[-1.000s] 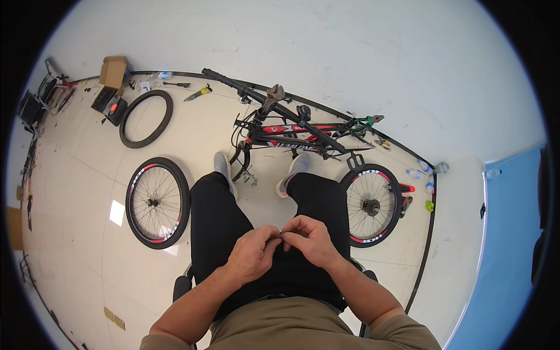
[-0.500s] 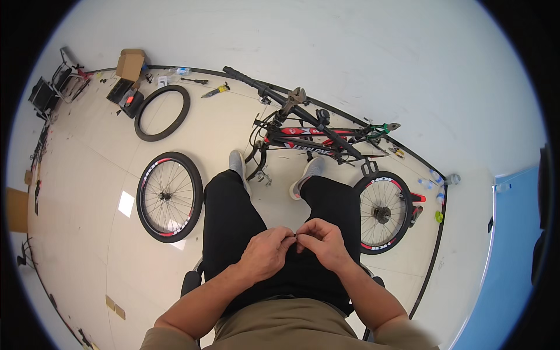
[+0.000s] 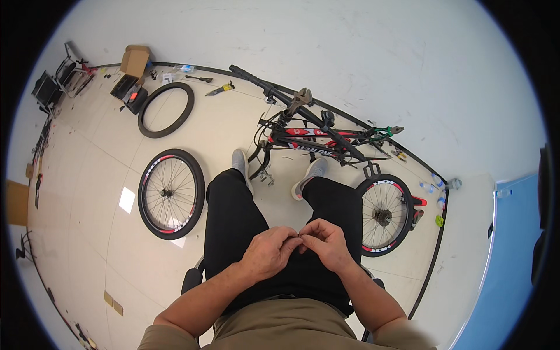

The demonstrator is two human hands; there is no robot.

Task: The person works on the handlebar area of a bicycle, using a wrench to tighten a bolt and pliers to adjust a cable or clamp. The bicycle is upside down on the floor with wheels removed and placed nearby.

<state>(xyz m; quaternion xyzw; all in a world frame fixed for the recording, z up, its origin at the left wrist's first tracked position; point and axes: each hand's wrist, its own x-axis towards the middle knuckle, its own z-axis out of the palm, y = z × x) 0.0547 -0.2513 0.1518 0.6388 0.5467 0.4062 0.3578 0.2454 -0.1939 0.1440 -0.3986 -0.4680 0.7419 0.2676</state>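
My left hand [image 3: 272, 251] and my right hand [image 3: 322, 245] meet over my lap, fingertips pinched together around a tiny dark piece [image 3: 298, 235], too small and hidden to identify. Both hands are closed. Beyond my feet a black and red bicycle frame [image 3: 318, 149] leans along the wall, with an adjustable wrench [image 3: 300, 99] on its upper part and green-handled pliers [image 3: 393, 131] at its right end. A wheel [image 3: 171, 194] lies left of my legs, and another wheel [image 3: 385, 217] with a sprocket cluster lies to the right.
A loose tire [image 3: 188, 104], an open cardboard box [image 3: 135, 60] and a yellow-handled tool [image 3: 219, 88] lie at the back left. Folded chairs [image 3: 46, 93] stand at the far left. Plastic bottles [image 3: 434, 184] lie at right by the wall [image 3: 379, 46] and a blue panel [image 3: 501, 251].
The scene has shifted rightward in the picture as my view moved. My hands remain pinched together, with only slight finger movement.
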